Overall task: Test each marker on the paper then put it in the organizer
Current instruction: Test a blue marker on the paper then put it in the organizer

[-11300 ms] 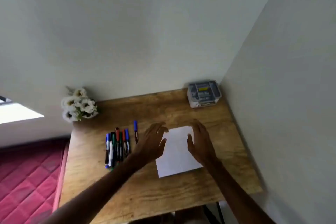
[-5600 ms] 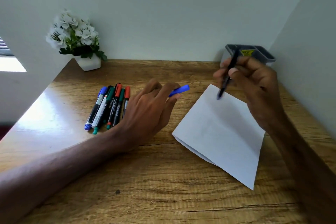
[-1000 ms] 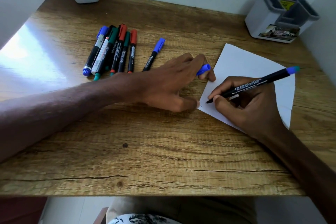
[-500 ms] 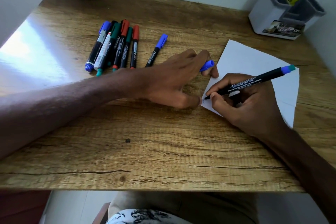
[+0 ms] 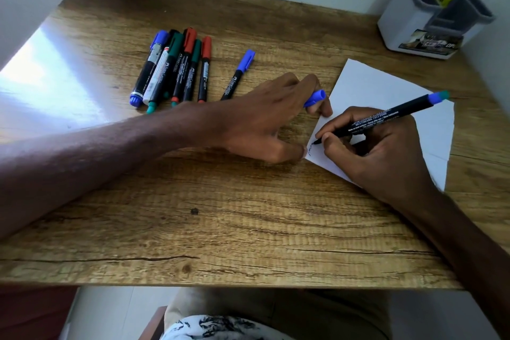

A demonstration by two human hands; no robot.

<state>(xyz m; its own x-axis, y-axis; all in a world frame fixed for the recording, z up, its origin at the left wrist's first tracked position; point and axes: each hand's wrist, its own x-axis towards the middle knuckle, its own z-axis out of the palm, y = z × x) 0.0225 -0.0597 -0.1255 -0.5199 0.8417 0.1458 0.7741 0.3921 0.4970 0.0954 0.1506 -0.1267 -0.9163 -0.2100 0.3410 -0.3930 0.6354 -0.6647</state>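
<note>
My right hand pinches a black marker, its tip on the paper near the left corner, by a short dark squiggle. My left hand presses that edge to the worktop, a blue cap tucked between its fingers. A bunch of capped markers lies further left, and the organizer stands at the far right corner.
</note>
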